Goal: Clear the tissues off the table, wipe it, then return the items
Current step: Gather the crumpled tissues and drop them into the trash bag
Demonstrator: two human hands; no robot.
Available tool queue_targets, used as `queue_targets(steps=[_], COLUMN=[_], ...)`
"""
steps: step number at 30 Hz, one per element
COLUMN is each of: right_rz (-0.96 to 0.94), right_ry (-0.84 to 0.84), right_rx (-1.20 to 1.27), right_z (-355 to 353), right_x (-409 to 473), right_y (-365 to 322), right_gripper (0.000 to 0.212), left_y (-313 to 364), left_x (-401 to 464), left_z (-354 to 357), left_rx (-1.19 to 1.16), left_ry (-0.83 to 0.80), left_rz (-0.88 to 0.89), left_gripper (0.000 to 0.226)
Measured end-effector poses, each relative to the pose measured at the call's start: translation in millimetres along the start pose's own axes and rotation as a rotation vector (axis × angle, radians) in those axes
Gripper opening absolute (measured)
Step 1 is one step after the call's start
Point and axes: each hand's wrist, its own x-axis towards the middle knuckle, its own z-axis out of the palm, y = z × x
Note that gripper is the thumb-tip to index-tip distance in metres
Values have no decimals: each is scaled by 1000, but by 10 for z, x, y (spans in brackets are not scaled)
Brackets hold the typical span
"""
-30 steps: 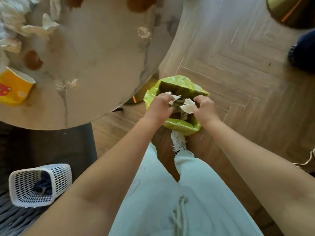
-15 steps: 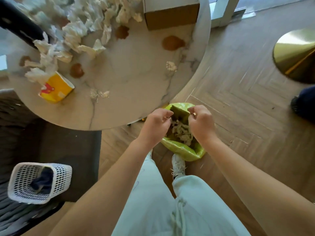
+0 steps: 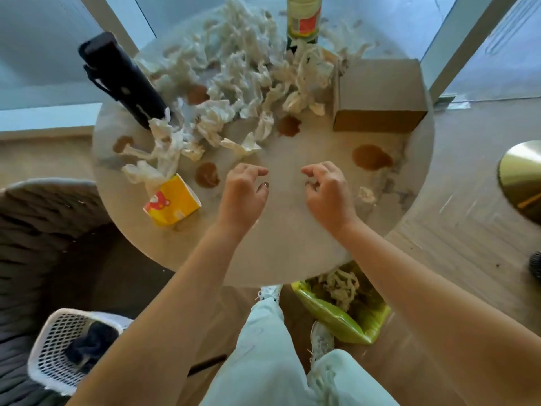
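A heap of crumpled white tissues (image 3: 234,80) covers the far half of the round marble table (image 3: 281,244). Several brown spills (image 3: 371,157) stain its top. Both of my hands hover over the bare near-middle of the table, fingers loosely curled and holding nothing: my left hand (image 3: 244,191), my right hand (image 3: 328,189). A small tissue scrap (image 3: 366,195) lies just right of my right hand. On the floor under the table's near edge, a green bin bag (image 3: 345,317) holds discarded tissues.
On the table stand a yellow tissue pack (image 3: 172,202), a black cylinder (image 3: 123,80), a bottle (image 3: 303,22) and a cardboard box (image 3: 380,95). A white mesh basket (image 3: 67,347) sits on the floor at left, a grey chair (image 3: 44,218) beside it, a brass base (image 3: 524,180) at right.
Both hands have let go of the tissues in the green bag and risen over the table top. The view has tilted up from the floor to the table.
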Motion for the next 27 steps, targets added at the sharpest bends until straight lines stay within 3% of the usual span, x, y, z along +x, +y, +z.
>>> queue_targets(steps=[6, 9, 13, 17, 21, 27], right_rz=[-19, -9, 9, 0, -55, -169], right_ry=[-94, -163, -281, -294, -252, -81], right_rx=[-86, -121, -166, -230, -235, -145], right_z=[362, 512, 709, 900, 988, 969], right_x=[835, 1133, 1405, 1545, 1556, 1423], right_y=[-196, -247, -273, -251, -198, -215], right_gripper=[35, 38, 42, 31, 18, 14], left_y=[-244, -339, -471, -575, -606, -607], left_x=[635, 848, 953, 966, 970, 916], left_z=[-175, -142, -61, -32, -52, -86], left_rx=[306, 380, 243, 113, 81, 71], left_ry=[-165, -229, -183, -123, -78, 7], left_rz=[-20, 5, 42, 66, 67, 103], left_gripper=[53, 53, 31, 18, 13, 17])
